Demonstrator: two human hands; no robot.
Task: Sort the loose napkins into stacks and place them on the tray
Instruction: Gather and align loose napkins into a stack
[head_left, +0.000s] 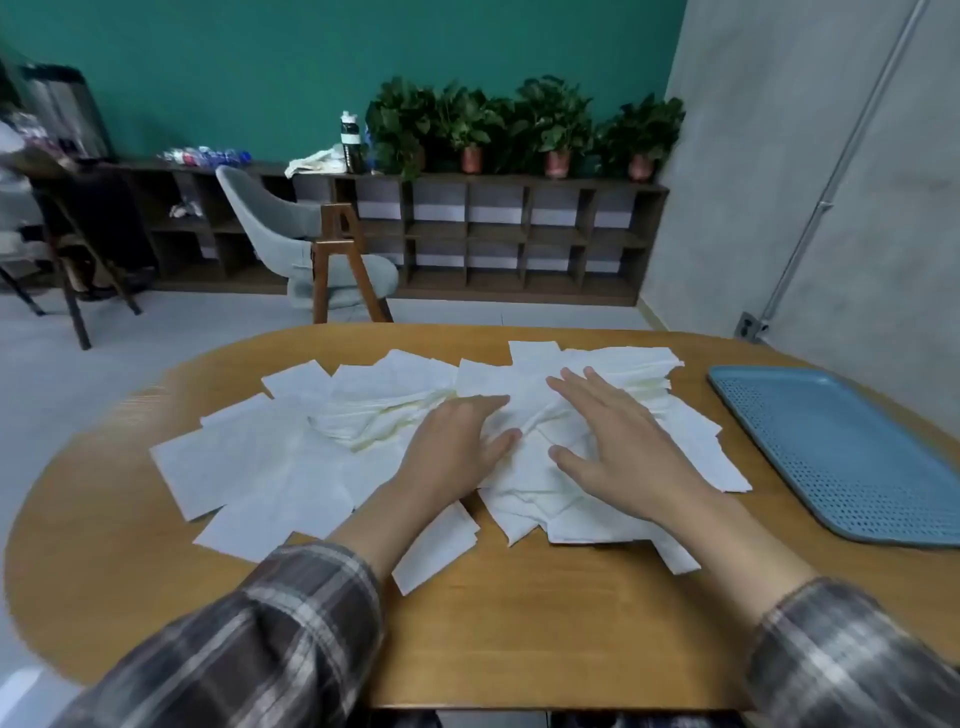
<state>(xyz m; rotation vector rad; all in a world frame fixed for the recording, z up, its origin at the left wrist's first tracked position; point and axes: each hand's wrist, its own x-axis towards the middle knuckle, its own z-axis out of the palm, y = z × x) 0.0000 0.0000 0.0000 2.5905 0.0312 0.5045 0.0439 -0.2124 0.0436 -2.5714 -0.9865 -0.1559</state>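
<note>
Dozens of white napkins (270, 467) lie loose and overlapping across the middle of an oval wooden bench (519, 623), some flat, some crumpled into a heap at the centre. The spread runs from the left part of the bench to just short of the tray (841, 447). Bare wood shows along the near edge, at the far left end, and in a strip between the napkins and the tray.

Behind the bench, a long dark shelf (498, 234) of open cubbies stands against the green wall; several cubbies show pale panels inside.

The tray is blue and perforated, with a raised rim. It sits at the right end of the bench, its far side cut off by the frame. All the napkins lie on the wood, none touching it.

A grey chair (291, 234) with wooden legs stands between bench and shelf. Potted plants (550, 119) line the shelf top.

The left hand (457, 441) rests palm down on the heap, fingers straight and together, thumb out. The right hand (618, 441) lies flat beside it, fingers spread, pressing the napkins. Neither pinches anything.

A bottle (350, 140) stands on the shelf top, its label too blurred to read.
</note>
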